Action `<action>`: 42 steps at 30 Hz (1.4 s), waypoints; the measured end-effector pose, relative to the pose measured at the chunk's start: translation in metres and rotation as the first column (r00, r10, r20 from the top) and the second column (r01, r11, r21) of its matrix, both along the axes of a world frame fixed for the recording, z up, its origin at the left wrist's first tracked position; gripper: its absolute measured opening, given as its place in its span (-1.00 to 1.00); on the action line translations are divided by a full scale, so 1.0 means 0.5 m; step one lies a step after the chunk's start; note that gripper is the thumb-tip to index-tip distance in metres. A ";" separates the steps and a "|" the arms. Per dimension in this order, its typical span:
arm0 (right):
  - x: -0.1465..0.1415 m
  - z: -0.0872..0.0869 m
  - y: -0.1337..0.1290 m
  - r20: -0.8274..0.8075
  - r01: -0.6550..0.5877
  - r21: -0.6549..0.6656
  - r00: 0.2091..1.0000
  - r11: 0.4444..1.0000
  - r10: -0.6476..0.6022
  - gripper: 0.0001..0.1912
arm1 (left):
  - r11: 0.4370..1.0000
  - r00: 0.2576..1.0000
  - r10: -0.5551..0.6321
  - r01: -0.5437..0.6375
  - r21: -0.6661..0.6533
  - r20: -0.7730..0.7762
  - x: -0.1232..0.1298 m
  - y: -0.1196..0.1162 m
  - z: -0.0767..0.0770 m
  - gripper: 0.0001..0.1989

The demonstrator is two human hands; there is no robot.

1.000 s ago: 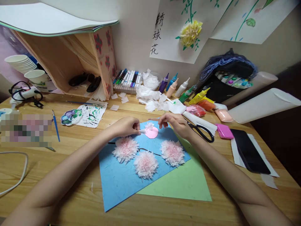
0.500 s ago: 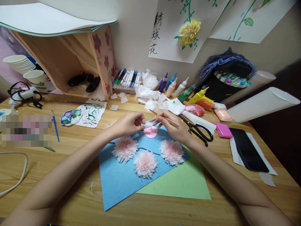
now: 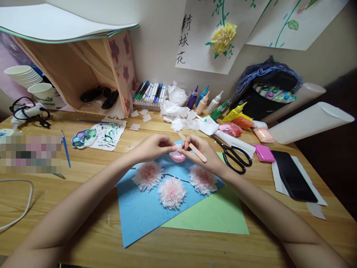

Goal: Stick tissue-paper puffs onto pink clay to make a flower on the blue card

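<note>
My left hand [image 3: 164, 144] pinches a small piece of thin white paper [image 3: 175, 148] above a round pink patch [image 3: 178, 158] on the blue sheet [image 3: 139, 219]. Close beside it, my right hand [image 3: 195, 147] holds a flat wooden stick [image 3: 198, 152] slanting across its fingers, and its fingertips meet the same paper. Three fluffy pink-and-white paper flowers lie on the blue sheet: one at left [image 3: 147, 175], one in the middle [image 3: 172, 192] and one at right [image 3: 203, 178]. A dark line runs between them. Part of a green sheet [image 3: 214, 216] shows under the blue one.
Black scissors [image 3: 232, 154] lie right of my right hand, with a pink packet [image 3: 263, 153] and a phone [image 3: 294, 175] beyond. Paint bottles [image 3: 217, 103], crumpled white tissue [image 3: 174, 109] and markers [image 3: 150, 93] line the back. A paint-stained paper [image 3: 108, 136] and a blue brush [image 3: 66, 149] lie left.
My hands have come together at the white paper, which now covers more of the pink patch. The wooden stick has turned so that its flat face shows.
</note>
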State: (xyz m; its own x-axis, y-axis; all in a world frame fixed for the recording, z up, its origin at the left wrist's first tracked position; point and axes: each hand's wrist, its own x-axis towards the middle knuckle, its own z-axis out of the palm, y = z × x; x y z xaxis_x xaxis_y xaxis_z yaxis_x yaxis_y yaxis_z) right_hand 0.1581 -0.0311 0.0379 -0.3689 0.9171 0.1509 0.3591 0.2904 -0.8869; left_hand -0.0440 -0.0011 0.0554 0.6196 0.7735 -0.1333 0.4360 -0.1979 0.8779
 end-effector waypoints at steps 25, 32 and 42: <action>0.006 -0.003 0.010 0.150 -0.156 0.151 0.980 0.976 0.134 -0.56 | 0.978 0.996 0.051 -0.034 0.205 -0.078 -0.006 0.037 -0.108 -0.82; 0.003 -0.013 0.013 0.174 -0.131 0.156 0.979 0.979 0.103 -0.58 | 0.971 0.993 0.068 -0.044 0.235 -0.095 -0.003 0.036 -0.115 -0.80; -0.008 -0.018 0.015 0.186 -0.108 0.190 0.980 0.976 0.072 -0.56 | 0.963 0.983 0.117 -0.077 0.259 -0.143 0.004 0.022 -0.105 -0.83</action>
State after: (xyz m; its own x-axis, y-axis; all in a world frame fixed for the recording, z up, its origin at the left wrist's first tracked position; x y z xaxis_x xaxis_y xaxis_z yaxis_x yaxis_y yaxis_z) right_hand 0.1541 -0.0237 0.0288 -0.4855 0.8373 0.2512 0.4692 0.4921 -0.7333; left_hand -0.0421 0.0101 0.0030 0.5273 0.8495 -0.0157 0.5912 -0.3536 0.7249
